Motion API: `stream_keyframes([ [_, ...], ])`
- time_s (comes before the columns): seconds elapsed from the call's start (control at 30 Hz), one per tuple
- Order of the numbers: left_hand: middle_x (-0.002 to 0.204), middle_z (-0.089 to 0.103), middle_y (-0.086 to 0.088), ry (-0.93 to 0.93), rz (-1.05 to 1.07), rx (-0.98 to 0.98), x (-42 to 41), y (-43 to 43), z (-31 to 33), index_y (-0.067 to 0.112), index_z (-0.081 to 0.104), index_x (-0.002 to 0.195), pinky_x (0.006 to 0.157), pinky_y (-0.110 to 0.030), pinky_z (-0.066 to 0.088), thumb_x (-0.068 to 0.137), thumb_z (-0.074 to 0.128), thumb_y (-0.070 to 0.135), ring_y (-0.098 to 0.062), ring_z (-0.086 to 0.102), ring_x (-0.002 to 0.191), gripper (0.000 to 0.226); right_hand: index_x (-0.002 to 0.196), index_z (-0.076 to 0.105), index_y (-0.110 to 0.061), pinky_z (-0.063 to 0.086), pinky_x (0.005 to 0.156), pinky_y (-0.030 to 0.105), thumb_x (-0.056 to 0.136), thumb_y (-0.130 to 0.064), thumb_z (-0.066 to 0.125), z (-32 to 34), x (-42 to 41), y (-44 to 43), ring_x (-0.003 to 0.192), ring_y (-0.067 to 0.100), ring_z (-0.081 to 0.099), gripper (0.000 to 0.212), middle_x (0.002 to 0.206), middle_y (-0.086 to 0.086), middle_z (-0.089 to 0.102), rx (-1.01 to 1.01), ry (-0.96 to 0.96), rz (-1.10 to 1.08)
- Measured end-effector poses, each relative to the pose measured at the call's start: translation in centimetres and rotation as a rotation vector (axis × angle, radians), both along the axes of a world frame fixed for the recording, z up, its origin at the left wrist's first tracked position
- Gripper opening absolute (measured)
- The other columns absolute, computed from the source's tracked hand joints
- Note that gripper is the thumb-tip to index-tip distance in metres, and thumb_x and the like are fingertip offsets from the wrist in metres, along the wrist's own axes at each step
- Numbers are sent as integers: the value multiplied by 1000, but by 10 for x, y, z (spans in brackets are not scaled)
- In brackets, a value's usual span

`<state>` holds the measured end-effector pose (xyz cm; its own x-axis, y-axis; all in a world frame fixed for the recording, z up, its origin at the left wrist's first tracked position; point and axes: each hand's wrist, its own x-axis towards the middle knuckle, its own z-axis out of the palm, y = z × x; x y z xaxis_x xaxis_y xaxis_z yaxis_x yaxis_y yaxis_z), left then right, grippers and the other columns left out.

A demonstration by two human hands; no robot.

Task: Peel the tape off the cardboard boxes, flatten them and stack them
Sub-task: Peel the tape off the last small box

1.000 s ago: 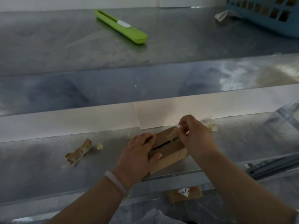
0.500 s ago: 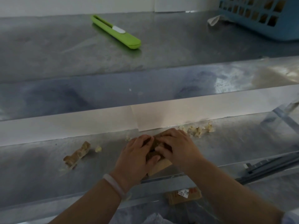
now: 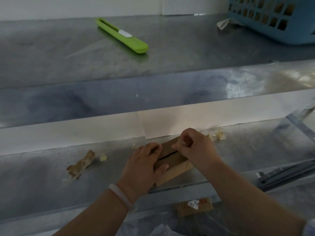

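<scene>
The small brown cardboard box (image 3: 172, 156) lies in the lower centre of the frame on the dull steel shelf (image 3: 42, 189), close to its near edge, with a dark slit open along the seam of its top flaps. The left hand (image 3: 142, 167) grips the box's left end, fingers curled over the top and thumb pressed against the lighter near wall. The right hand (image 3: 197, 148) is bunched over the far right corner, its fingertips pinching what looks like a pale scrap of clear tape (image 3: 181, 143). The box is probably very light and empty, so it would slide on the smooth metal unless it is held down. Its thin walls are stiff enough to hold shape but would dent or crush under a hard squeeze. The tape is likely thin, sticky and prone to tearing into slivers, so it is best pinched low, right where it leaves the cardboard, and drawn along the seam. For flattening, the short ends seem the sensible place to hold. A crumpled brown strip of peeled tape (image 3: 81, 163) lies at left, and pale tape crumbs (image 3: 219, 134) sit right of the hands. A green plastic utility knife (image 3: 121, 35) rests in the upper part of the frame, and a blue plastic lattice basket (image 3: 272, 23) stands at upper right.
</scene>
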<state>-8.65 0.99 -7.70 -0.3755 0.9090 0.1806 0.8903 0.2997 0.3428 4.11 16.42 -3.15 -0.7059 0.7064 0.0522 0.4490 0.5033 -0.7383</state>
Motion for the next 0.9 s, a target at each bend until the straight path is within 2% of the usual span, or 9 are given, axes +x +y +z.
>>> stream_keyframes([
  [0.13,134,48,4,2,7,-15,0,-1,2,18,52,134,97,-38,46,87,34,64,-20,49,117,69,85,65,-27,43,72,26,78,-41,74,-9,5,12,79,9,49,18,77,-12,53,289,-113,113],
  [0.23,132,49,4,22,6,-27,0,1,2,18,53,133,94,-38,48,87,34,63,-19,50,115,67,105,73,-24,44,87,32,87,-55,50,-17,11,10,91,18,52,43,88,-2,58,343,-172,193],
  [0.3,131,50,4,35,13,-27,1,1,4,18,53,133,93,-39,49,86,35,62,-19,51,114,66,114,71,-22,46,89,38,93,-45,44,-17,13,8,92,24,55,42,91,2,60,346,-144,181],
  [0.4,133,46,6,14,29,-65,5,3,10,23,47,137,97,-38,45,83,30,61,-18,46,118,69,137,52,-24,40,101,35,94,-32,55,-10,12,7,113,20,49,44,111,0,58,242,-220,119],
  [0.47,132,45,4,17,45,-79,9,6,13,26,43,139,96,-39,45,81,27,58,-20,45,117,68,130,57,-24,38,101,30,90,-33,59,-10,9,7,116,19,46,41,114,0,55,234,-296,84],
  [0.57,123,50,-1,68,90,-104,16,12,13,24,51,133,86,-41,50,81,31,52,-25,52,108,63,108,66,-19,43,96,30,88,-34,61,-10,6,2,110,19,47,26,111,1,49,272,-333,46],
  [0.7,115,57,-4,164,142,-82,20,13,10,22,61,122,76,-40,52,82,37,59,-26,59,94,60,84,51,-17,45,78,31,89,-25,57,-4,7,5,94,22,55,12,95,2,53,289,-307,30],
  [0.8,114,57,-3,172,125,-55,18,11,8,23,62,122,76,-40,52,82,38,60,-25,60,94,60,77,48,-22,43,60,26,84,-18,61,3,14,14,75,14,56,15,83,-4,58,155,-259,-82],
  [0.9,115,56,-2,167,116,-69,18,12,10,23,61,122,77,-42,53,82,37,60,-25,60,95,60,79,53,-22,43,55,21,82,-16,63,0,20,18,70,9,57,12,77,-5,62,-26,-156,-214],
])
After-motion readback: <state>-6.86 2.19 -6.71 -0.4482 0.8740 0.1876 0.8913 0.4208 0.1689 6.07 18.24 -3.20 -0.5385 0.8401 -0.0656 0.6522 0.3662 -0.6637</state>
